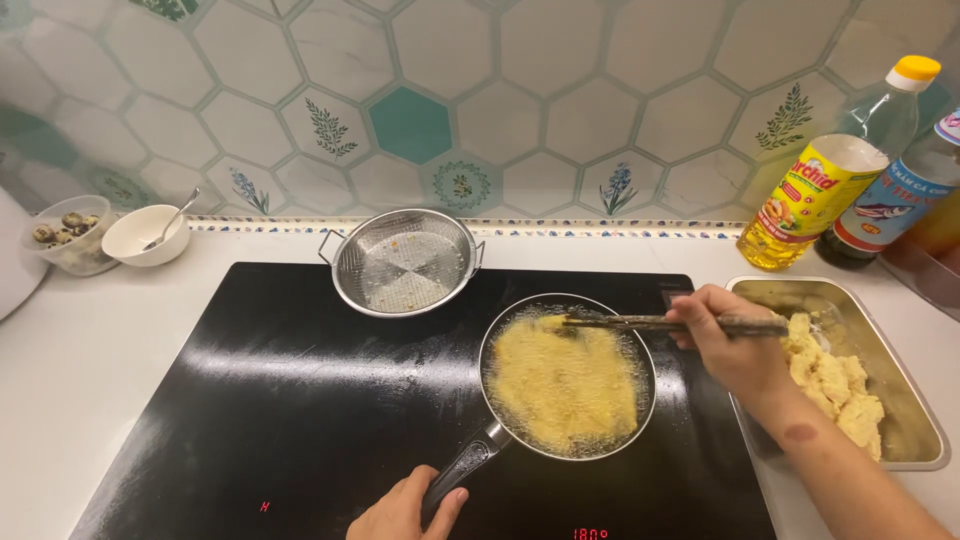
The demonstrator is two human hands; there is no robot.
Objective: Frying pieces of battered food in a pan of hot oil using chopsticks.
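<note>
A small frying pan (640, 345) stands on the black induction hob (280, 400), filled with bubbling yellow frying food (565, 385). My left hand (405, 510) grips the pan's dark handle (462, 470) at the bottom edge of the view. My right hand (735, 345) holds a pair of dark chopsticks (650, 322) level over the pan, their tips reaching the far left rim. To the right of the pan, a steel tray (915, 410) holds pale battered pieces (835, 380), partly hidden behind my right wrist.
A round steel wire strainer (405, 262) sits at the hob's back edge. At the far left stand a white bowl with a spoon (147, 235) and a clear tub of speckled eggs (68, 235). Oil and sauce bottles (815, 200) stand at the back right by the tiled wall.
</note>
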